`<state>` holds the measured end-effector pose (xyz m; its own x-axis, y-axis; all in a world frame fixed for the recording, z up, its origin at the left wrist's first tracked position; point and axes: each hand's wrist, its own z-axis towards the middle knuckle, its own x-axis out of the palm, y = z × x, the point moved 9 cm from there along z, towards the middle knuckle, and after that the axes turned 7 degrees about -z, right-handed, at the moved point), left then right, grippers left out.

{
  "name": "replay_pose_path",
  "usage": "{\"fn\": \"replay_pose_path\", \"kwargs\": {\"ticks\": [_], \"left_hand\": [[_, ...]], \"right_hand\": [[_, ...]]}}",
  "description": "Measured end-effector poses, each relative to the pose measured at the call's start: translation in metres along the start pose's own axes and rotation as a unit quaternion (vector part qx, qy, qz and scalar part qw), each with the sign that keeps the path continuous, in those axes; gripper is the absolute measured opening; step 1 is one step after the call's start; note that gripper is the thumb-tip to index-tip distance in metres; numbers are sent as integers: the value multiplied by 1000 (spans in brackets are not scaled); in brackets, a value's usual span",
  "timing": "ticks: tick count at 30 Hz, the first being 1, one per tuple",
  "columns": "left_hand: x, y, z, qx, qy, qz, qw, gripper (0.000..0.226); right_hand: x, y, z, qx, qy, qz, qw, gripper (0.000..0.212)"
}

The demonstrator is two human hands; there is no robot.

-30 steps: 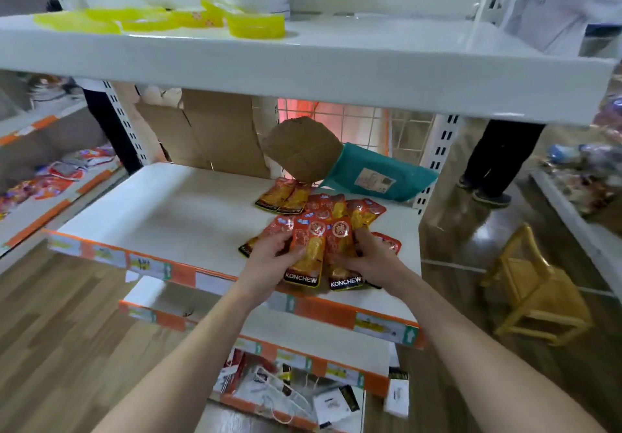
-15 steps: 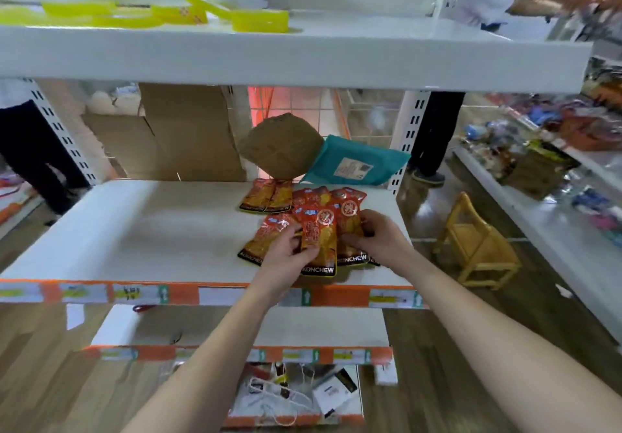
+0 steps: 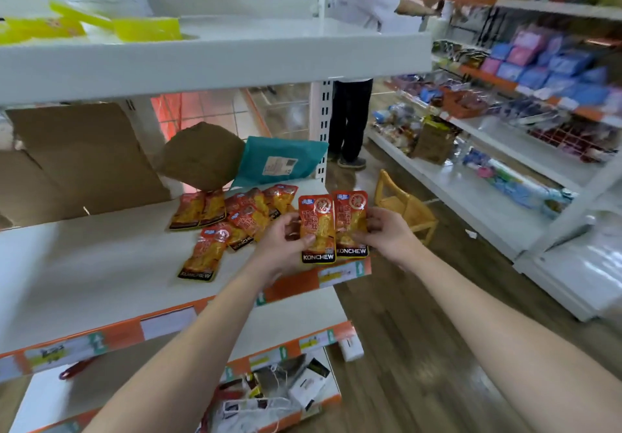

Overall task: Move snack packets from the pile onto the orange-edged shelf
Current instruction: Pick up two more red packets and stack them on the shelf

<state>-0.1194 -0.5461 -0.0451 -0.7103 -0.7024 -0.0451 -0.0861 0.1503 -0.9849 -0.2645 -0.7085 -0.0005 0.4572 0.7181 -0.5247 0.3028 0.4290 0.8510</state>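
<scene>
Over the near right corner of the orange-edged shelf, both hands hold a pair of snack packets up side by side, clear of the shelf surface. The left hand is curled round the left packet, with its thumb pressed across the lower front and its fingers hidden behind. The right hand pinches the right packet in much the same way, thumb on the front and fingers wrapped at the right edge. The packets meet along their inner edges; whether they overlap I cannot tell. Farther back and to the left, the pile lies on the shelf as a loose, overlapping heap. One lone packet lies apart from it, nearer the front edge.

The likeliest mishap is a dropped packet. The wrappers look glossy and each is held only at its lower part, so a loosened thumb could let one slide out. Held this close to the corner, it would probably miss the shelf and land on the floor near the small wooden chair. Setting both down at once also risks one skating over the other and off the edge. Placing them too near the heap could nudge it and scatter more packets.
</scene>
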Motion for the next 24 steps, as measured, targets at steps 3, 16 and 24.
{"fn": "replay_pose_path", "kwargs": {"ticks": [3, 16, 24], "left_hand": [[40, -19, 6, 37, 39, 22, 998, 52], [267, -38, 14, 61, 206, 36, 976, 46], [423, -29, 0, 69, 274, 47, 958, 44]], "right_hand": [[-35, -21, -13, 16, -41, 6, 999, 41], [-201, -143, -113, 127, -163, 50, 977, 39], [-304, -230, -189, 165, -227, 74, 957, 35]]}}
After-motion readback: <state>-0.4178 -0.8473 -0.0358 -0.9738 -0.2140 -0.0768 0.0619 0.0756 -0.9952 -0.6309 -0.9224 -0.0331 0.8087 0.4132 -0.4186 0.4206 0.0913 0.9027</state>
